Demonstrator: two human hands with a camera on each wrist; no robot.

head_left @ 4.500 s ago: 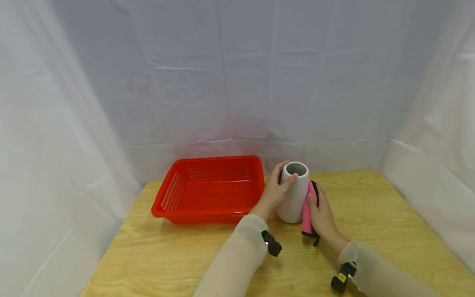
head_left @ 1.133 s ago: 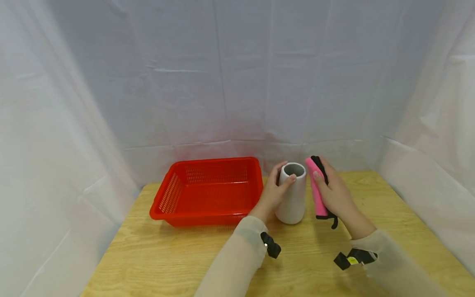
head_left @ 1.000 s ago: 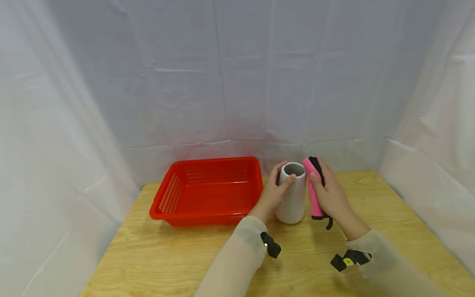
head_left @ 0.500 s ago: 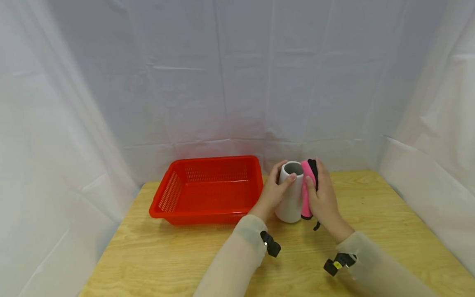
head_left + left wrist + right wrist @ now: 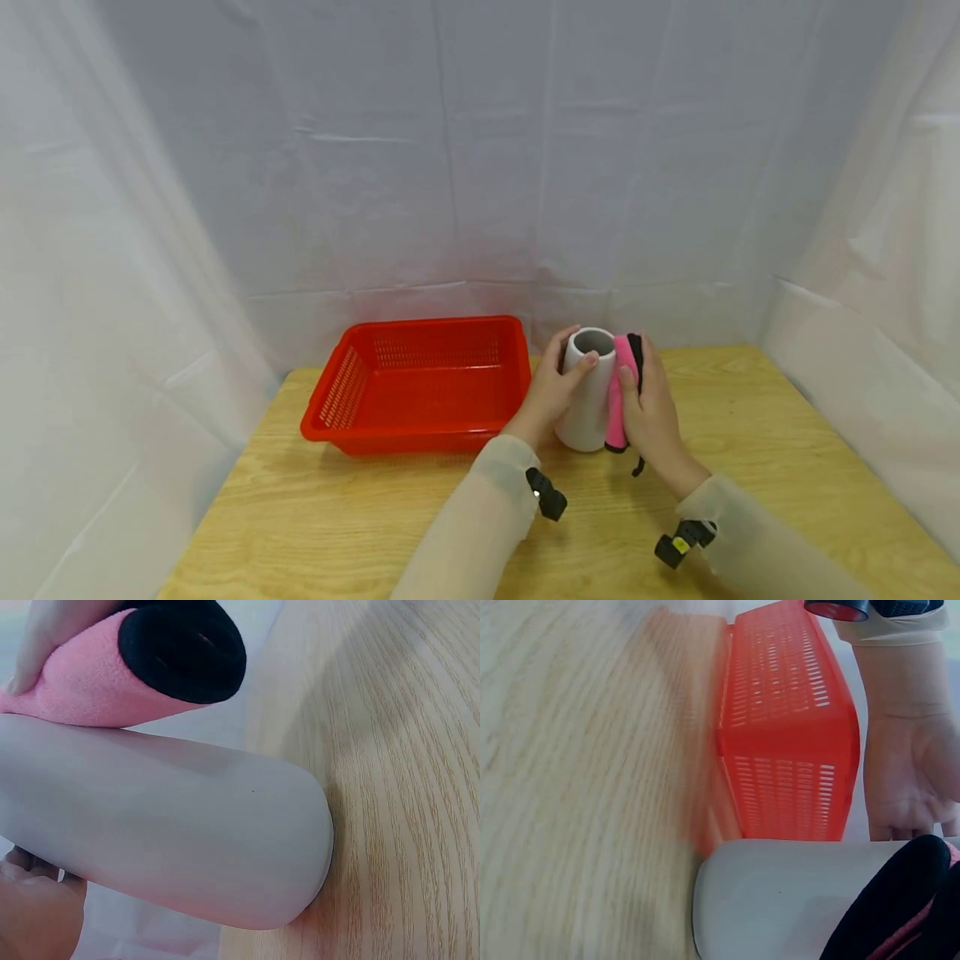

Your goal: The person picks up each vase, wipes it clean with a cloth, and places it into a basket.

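The white vase [image 5: 588, 392] stands upright on the wooden table [image 5: 360, 517], just beside the red basket [image 5: 420, 383], at its 3 o'clock side. The left hand [image 5: 553, 392] grips the vase from 9 o'clock, thumb tip resting on the rim of the open mouth; its other fingers wrap behind and are hidden. The right hand [image 5: 651, 408] presses a pink and black cloth [image 5: 619, 392] flat against the vase's 3 o'clock flank, fingers curled round the roll. The hand covers most of the cloth's black side; only a pink strip and a dangling black loop show. In the left wrist view, the vase [image 5: 165, 825] fills the frame, its mouth cut off, with the cloth [image 5: 135, 667] touching it at 12 o'clock and a fingertip just visible. In the right wrist view, the cloth [image 5: 900, 907] is cut off at the 5 o'clock corner; the vase base [image 5: 765, 900] meets the table, blurred, with the basket [image 5: 787, 750] and the left hand [image 5: 907, 780] beyond.
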